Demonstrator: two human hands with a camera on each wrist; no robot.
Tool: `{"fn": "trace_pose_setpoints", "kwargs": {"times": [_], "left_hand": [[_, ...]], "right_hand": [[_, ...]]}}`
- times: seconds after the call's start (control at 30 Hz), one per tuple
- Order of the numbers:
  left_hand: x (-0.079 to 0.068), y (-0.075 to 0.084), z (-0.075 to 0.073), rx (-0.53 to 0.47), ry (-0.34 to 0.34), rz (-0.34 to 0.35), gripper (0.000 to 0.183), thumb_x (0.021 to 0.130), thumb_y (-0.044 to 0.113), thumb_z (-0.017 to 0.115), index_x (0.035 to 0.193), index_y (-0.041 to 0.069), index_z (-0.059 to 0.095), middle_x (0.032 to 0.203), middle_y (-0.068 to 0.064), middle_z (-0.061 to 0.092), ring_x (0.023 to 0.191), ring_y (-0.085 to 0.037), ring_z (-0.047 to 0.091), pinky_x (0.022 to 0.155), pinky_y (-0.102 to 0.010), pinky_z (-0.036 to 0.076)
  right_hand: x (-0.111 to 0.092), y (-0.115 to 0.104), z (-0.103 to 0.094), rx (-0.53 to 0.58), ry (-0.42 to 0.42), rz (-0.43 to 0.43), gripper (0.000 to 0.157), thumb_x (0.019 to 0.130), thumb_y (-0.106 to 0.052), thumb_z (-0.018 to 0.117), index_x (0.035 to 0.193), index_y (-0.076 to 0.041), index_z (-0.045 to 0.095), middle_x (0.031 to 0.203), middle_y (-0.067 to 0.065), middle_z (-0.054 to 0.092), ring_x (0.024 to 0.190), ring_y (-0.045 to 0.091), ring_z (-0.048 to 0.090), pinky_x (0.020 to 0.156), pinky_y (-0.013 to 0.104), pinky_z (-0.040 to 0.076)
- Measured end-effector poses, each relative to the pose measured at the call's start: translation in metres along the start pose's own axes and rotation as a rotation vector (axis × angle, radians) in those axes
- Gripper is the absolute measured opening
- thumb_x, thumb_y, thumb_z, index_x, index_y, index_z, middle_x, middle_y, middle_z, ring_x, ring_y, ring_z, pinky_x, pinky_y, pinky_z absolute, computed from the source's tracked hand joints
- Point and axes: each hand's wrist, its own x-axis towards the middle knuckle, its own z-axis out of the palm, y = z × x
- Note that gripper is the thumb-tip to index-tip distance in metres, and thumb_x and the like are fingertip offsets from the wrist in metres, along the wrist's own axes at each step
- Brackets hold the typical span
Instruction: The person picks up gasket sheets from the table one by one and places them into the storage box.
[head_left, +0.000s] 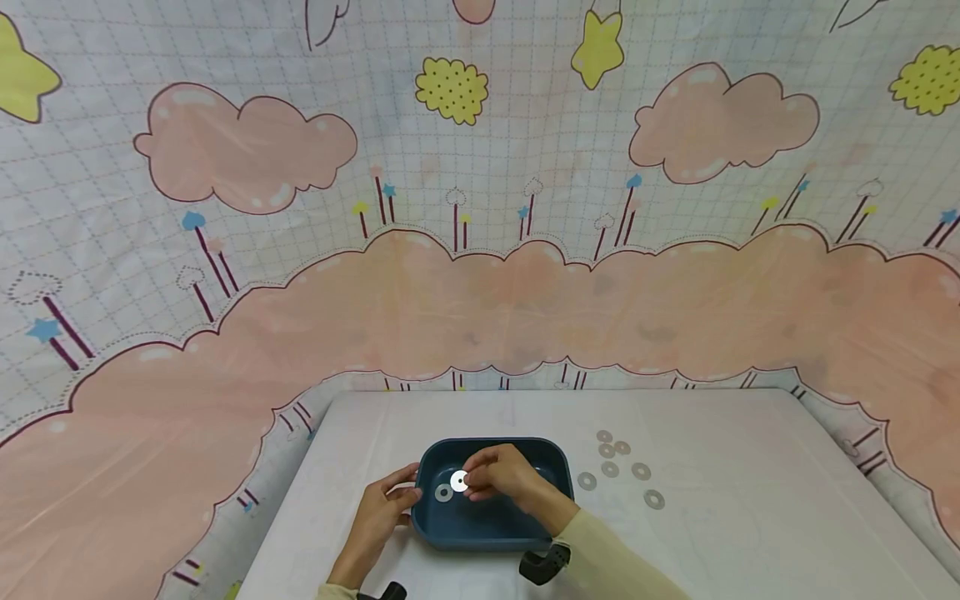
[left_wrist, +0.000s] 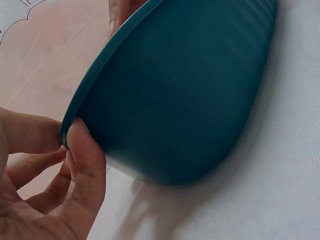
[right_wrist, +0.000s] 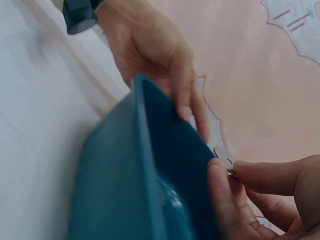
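Note:
A dark blue rectangular tray (head_left: 495, 533) stands on the white table. My left hand (head_left: 378, 521) grips its left rim; in the left wrist view the thumb and a finger (left_wrist: 87, 175) pinch the tray's edge (left_wrist: 95, 80). Over the tray's inside, my right hand (head_left: 504, 477) pinches a flat metal washer (head_left: 457, 477) between thumb and fingertips. The same pinched washer (right_wrist: 222, 155) shows edge-on in the right wrist view, close to the tray's wall (right_wrist: 172, 120). Another washer (head_left: 443, 500) lies on the tray floor, left of the right hand. The right forearm hides part of the tray.
Several more washers lie scattered on the table right of the tray, among them one washer (head_left: 654, 507) nearest the front and one washer (head_left: 587, 487) nearest the tray. The white tabletop (head_left: 720, 450) ends at a patterned cloth backdrop (head_left: 525, 317).

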Motion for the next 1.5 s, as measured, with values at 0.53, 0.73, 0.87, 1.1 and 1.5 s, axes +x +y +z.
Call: {"fn": "trace_pose_setpoints", "kwargs": {"times": [0.53,0.73,0.87,1.1,1.5], "left_hand": [[0.002,-0.002,0.001,-0.016,0.005,0.009,0.046,0.089,0.003,0.064,0.134,0.002,0.058,0.121,-0.017,0.059,0.088,-0.017,0.065,0.058,-0.029,0.053],[0.002,-0.003,0.000,-0.022,-0.005,0.009,0.047,0.090,0.004,0.064,0.137,0.000,0.055,0.124,-0.019,0.058,0.089,-0.016,0.065,0.058,-0.029,0.052],[0.003,-0.003,0.000,-0.027,-0.001,0.004,0.047,0.090,0.003,0.064,0.136,0.000,0.056,0.123,-0.018,0.059,0.089,-0.017,0.064,0.057,-0.029,0.052],[-0.002,-0.002,0.001,-0.021,0.002,0.017,0.048,0.089,0.004,0.064,0.136,0.001,0.056,0.122,-0.018,0.058,0.088,-0.017,0.064,0.058,-0.029,0.052],[-0.003,-0.005,0.003,-0.026,0.017,0.023,0.047,0.088,0.000,0.063,0.135,0.001,0.058,0.119,-0.017,0.059,0.087,-0.019,0.064,0.058,-0.029,0.053]], "right_hand": [[0.009,0.012,0.014,0.090,-0.064,0.128,0.014,0.085,0.003,0.067,0.099,0.005,0.070,0.082,0.012,0.070,0.067,0.016,0.071,0.063,0.028,0.059],[0.008,0.011,0.018,0.077,-0.087,0.140,0.014,0.086,0.003,0.066,0.100,0.006,0.070,0.084,0.014,0.072,0.068,0.016,0.072,0.064,0.029,0.059],[0.008,0.012,0.018,0.053,-0.091,0.152,0.017,0.087,0.002,0.066,0.103,0.007,0.069,0.087,0.016,0.073,0.069,0.017,0.072,0.065,0.030,0.059],[0.006,0.013,0.010,0.042,-0.068,0.120,0.023,0.086,0.000,0.067,0.108,0.009,0.068,0.092,0.019,0.072,0.069,0.017,0.071,0.066,0.033,0.060],[-0.017,0.003,-0.015,0.008,-0.040,0.004,0.025,0.089,-0.007,0.067,0.110,0.007,0.066,0.097,0.021,0.070,0.077,0.019,0.072,0.070,0.033,0.060]]}}
